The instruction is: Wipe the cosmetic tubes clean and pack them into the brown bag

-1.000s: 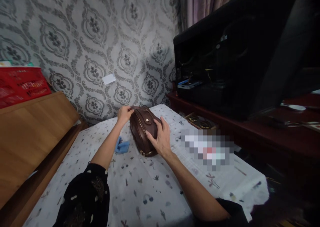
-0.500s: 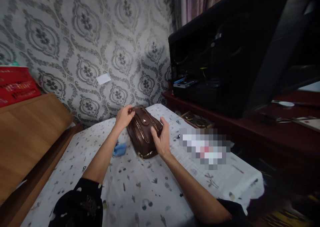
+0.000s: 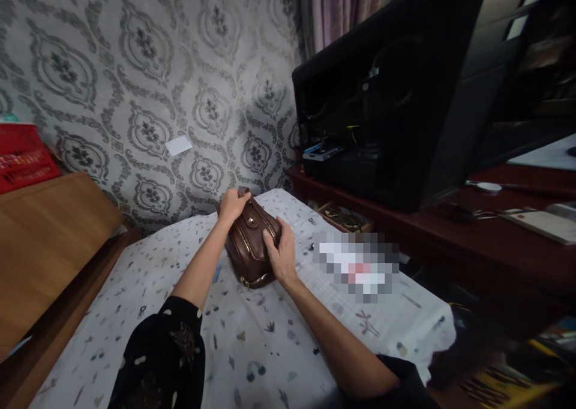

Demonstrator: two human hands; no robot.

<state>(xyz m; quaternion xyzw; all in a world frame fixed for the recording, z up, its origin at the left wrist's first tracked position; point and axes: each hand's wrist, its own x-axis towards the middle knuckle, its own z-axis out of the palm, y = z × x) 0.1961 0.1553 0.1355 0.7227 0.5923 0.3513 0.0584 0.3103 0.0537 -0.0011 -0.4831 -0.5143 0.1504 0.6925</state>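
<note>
Wht cloth (image 3: 238, 349) — brn bag (image 3: 248, 250) btwn L hand (image 3: 233, 205), R hand (image 3: 283, 254).

The single view comes from the person's head, above and behind both grips, facing forward and down along the forearms. The left grip (image 3: 234, 205) and right grip (image 3: 282, 254) sit near the middle, fairly close. It takes in the white cloth (image 3: 234, 349) beneath them, the patterned wall (image 3: 180, 55) beyond, and a wooden board (image 3: 58, 223) left of the left grip.
</note>
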